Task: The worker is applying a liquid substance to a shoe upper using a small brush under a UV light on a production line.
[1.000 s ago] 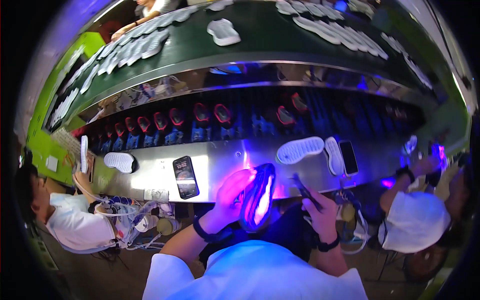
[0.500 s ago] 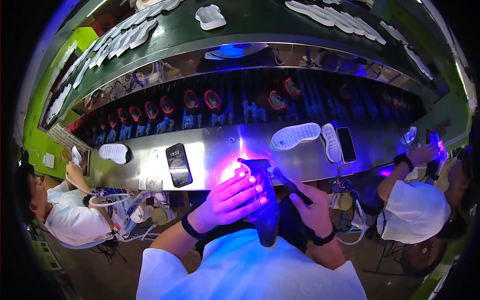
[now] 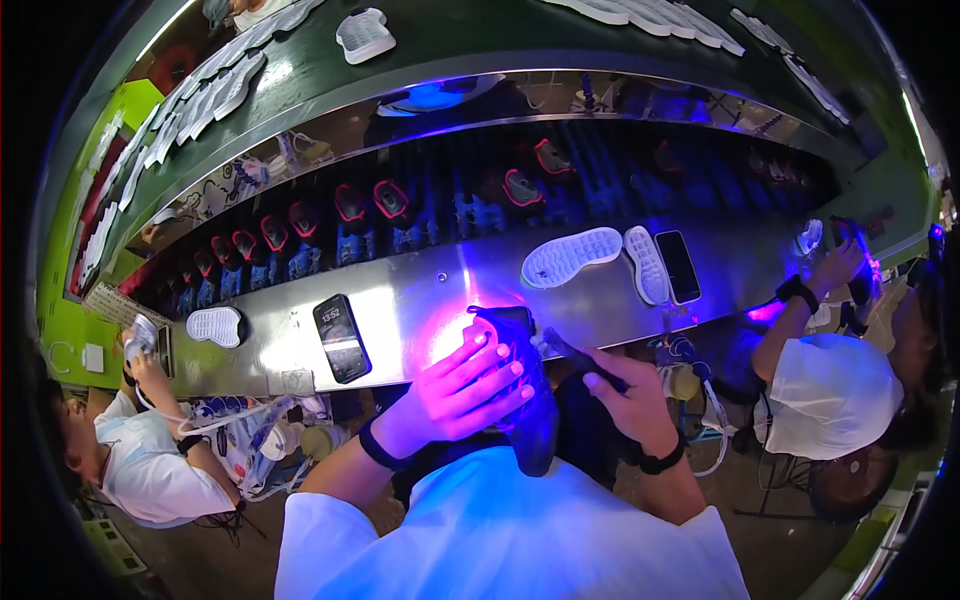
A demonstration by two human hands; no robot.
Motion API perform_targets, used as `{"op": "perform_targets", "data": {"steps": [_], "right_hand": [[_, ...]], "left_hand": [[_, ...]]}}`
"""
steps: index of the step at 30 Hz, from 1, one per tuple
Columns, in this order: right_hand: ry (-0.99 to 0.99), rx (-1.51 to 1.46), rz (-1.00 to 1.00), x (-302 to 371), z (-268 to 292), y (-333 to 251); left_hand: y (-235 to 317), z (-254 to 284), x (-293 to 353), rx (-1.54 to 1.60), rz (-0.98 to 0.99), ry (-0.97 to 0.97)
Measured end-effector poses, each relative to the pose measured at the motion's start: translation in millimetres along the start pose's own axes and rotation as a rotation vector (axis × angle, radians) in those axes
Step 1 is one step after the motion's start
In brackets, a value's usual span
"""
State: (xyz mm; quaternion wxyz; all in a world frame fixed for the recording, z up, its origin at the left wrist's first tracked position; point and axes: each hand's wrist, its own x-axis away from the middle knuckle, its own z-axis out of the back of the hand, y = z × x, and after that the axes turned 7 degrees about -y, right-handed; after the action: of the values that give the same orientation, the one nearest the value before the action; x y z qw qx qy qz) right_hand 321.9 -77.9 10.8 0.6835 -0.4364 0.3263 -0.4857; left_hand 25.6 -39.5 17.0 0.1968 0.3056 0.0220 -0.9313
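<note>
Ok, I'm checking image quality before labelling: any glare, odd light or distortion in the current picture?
Head view: pink-purple light tints the left hand on the dark shoe; head view: white glare on the metal bench around the left phone; head view: fisheye bends the bench edges, corners black.

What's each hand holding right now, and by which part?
The left hand holds the shoe by its side, near the opening; the right hand holds the brush by its handle.

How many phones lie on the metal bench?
2 for sure: a lit phone left of the shoe, and a dark phone farther right, beside a white sole. A dark item at the left end of the bench is unclear.
</note>
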Motion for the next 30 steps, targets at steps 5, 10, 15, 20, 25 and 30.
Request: {"op": "perform_targets", "data": {"steps": [5,10,15,20,25,30], "right_hand": [[-0.032,0.057,0.116,-0.6,-6.4,21.1],[-0.175,-0.299,-0.097,16.3,-9.5,12.4],[-0.17,-0.292,-0.121,14.5,-22.7,11.7],[-0.21,-0.461,-0.282,26.3,-31.5,17.9],[-0.189,-0.502,-0.309,43.2,-36.5,25.8],[-0.124,-0.51,-0.358,53.2,-38.6,29.7]], "left_hand": [[-9.9,0.0,8.2,-0.013,0.071,0.022],[-15.2,-4.0,20.6,0.035,0.227,0.022],[-9.5,-6.1,35.3,0.12,0.415,0.006],[-4.4,-14.2,40.2,0.129,0.519,0.025],[-0.8,-20.4,37.1,0.141,0.633,-0.009],[3.1,-28.3,27.0,0.074,0.74,-0.072]]}}
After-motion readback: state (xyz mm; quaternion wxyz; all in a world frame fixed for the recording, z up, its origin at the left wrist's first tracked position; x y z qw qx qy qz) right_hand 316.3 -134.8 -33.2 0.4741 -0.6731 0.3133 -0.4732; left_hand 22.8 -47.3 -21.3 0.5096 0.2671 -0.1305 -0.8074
